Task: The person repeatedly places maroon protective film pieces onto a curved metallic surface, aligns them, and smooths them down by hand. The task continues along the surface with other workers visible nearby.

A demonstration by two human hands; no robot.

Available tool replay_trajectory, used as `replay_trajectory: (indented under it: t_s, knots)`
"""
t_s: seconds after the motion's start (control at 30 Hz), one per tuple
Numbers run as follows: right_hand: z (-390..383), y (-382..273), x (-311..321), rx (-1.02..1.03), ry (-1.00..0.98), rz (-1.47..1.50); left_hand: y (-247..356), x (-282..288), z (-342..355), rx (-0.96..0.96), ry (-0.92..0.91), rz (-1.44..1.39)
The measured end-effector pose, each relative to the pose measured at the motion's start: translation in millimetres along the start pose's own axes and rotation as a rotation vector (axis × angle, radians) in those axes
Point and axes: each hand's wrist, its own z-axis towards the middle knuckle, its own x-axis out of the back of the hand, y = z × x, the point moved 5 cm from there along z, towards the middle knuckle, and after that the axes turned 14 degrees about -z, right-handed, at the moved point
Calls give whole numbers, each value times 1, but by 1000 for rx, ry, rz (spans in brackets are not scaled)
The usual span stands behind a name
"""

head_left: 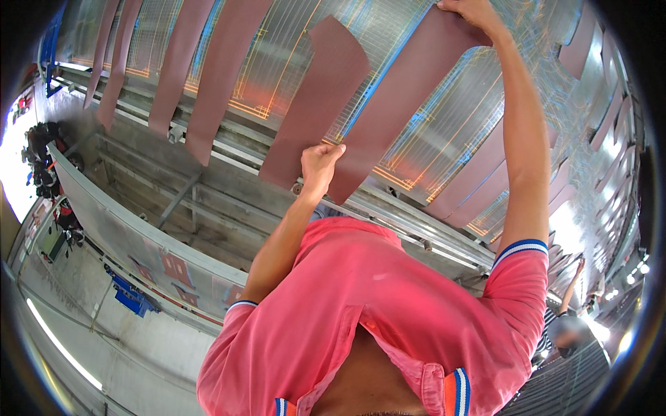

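Observation:
A long brown fabric panel (402, 90) lies slantwise across the metal work table (479, 93), between my two hands. My left hand (320, 166) is closed on its near left edge, with thumb and fingers pressed together. At the panel's wide far end, my right hand (475, 12) pinches the edge with the arm stretched out. Just left of it lies another brown panel (319, 97) with an angled far end; its near end hangs over the table's front rail. Orange and blue lines mark the table's surface around both.
Several brown strips (225, 76) lie further left, ends over the rail (236, 149). More brown pieces (479, 177) lie on the right. A second grey table (132, 215) stands behind at left, with a blue object (130, 291) near it. Another person (565, 329) is at far right.

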Motion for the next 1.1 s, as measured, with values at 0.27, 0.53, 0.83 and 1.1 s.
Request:
replay_trajectory:
  t_s: [0.27, 0.53, 0.83, 1.1]
  knots:
    - [-2, -2, 3, 48, 75, -14, -10, 1, 7, 26, 17, -74]
    - [-7, -9, 9, 38, 33, 5, -3, 0, 4, 54, 60, -45]
    - [-16, -20, 17, 32, 64, -19, -10, 2, 8, 0, 30, -39]
    - [-25, -30, 19, -71, 143, -406, -4, 2, 7, 29, 30, 1]
